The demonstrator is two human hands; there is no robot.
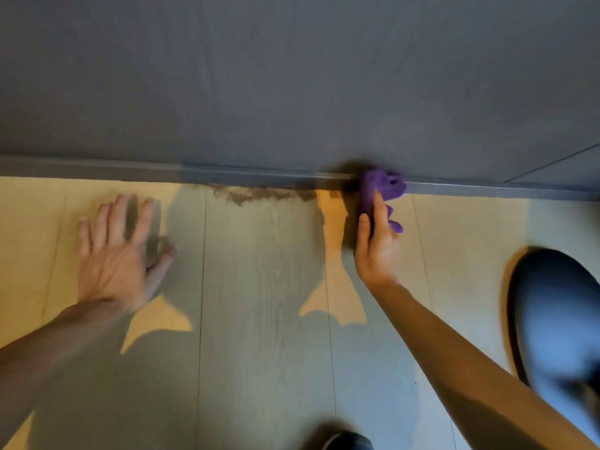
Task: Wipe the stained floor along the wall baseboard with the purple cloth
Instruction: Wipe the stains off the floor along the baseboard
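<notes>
Fingers (378,203) of my right hand (376,245) are clamped on the purple cloth (380,190), thumb on one side and forefinger laid along the top, with a loose tail of fabric poking out at about 3 o'clock from the knuckles. I see the bunched cloth pressed down where the floor (259,287) meets the grey baseboard (130,170), its far end touching the baseboard strip. At 9 o'clock from the cloth, a brown crusty stain (259,193) runs along the foot of the baseboard (a short clean gap of pale plank lies between cloth and stain). Farther out at 9 o'clock, my left hand (117,254) is spread, fingers apart, palm down on or just above the planks; motion blur keeps me from telling which. Above the baseboard rises a dark grey wall (292,76). At 4 o'clock from the right hand sits a dark rounded shape (558,313), blurred, likely my knee.
</notes>
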